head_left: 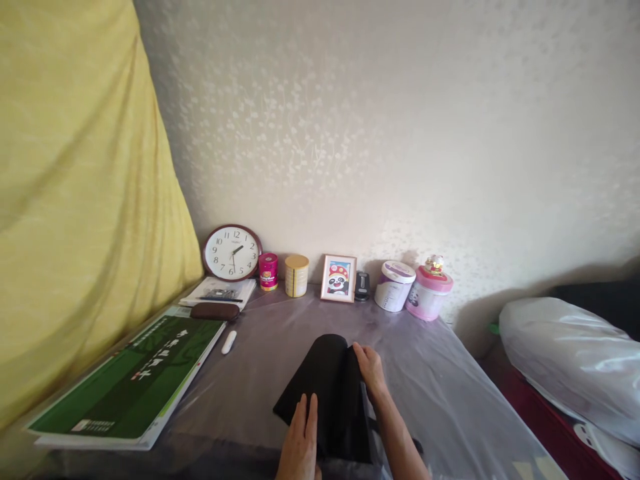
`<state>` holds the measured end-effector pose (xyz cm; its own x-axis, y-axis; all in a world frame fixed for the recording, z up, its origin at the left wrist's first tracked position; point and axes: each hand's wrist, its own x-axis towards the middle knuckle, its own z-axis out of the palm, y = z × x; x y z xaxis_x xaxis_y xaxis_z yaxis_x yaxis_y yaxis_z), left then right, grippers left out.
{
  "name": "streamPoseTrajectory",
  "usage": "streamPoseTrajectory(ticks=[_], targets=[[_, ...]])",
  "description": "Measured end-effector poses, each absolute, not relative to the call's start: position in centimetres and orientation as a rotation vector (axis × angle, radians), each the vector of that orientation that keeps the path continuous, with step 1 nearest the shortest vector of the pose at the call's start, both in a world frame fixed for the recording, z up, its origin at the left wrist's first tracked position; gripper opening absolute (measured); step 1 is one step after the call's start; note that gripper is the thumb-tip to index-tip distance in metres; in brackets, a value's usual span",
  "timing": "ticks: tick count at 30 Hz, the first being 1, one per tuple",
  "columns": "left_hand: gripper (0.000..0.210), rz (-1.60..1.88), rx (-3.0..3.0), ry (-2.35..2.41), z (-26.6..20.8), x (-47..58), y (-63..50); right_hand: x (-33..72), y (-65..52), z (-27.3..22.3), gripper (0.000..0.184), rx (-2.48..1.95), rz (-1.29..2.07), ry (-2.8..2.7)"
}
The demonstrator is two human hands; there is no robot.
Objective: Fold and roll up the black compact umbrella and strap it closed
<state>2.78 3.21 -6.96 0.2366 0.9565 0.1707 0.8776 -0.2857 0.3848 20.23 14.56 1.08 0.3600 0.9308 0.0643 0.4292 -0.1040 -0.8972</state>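
Note:
A black folded item (320, 380), with a wide flap leaning to the left and a fold down its middle, lies on the table in front of me. I cannot tell whether it is a folder, a pouch or a cloth. My right hand (369, 368) pinches its upper right edge. My left hand (301, 430) rests against the lower part of the left flap, fingers stretched out and close together; its thumb is mostly hidden. Something dark (417, 445) shows partly behind my right forearm.
On the left lie a large green book (135, 373), a brown case (215, 311) and a small white object (229, 342). Along the wall stand a clock (233, 252), a pink tin (269, 272), a yellow-lidded can (297, 277), a picture frame (339, 278) and two tubs (395, 287).

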Motion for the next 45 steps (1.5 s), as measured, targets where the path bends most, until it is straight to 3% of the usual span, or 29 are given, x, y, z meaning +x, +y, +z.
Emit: streamPoseTrajectory(ticks=[7,19,27,33,39,45], targets=[[0.099,0.562,2.305,1.731,-7.0,2.9,3.5,16.2,15.4,1.9,0.022,-1.635,0.962,-1.086],[0.09,0.514,2.385,1.718,-8.1,2.4,3.7,14.3,16.6,0.7,0.016,-1.678,0.954,-1.209],[0.069,0.566,2.444,1.714,-9.4,0.8,3.0,14.1,14.6,2.0,0.018,-1.658,0.725,-1.639],[0.051,0.824,2.499,1.996,-6.8,1.5,1.2,13.8,13.5,2.1,0.016,-1.704,0.469,-1.844],[0.074,0.859,2.733,2.009,-5.7,3.6,2.2,13.8,12.7,1.7,0.018,-1.632,0.387,-1.938],[0.08,0.889,2.627,2.086,-8.1,3.6,3.3,15.5,10.1,1.2,0.022,-1.093,0.309,-2.108]])
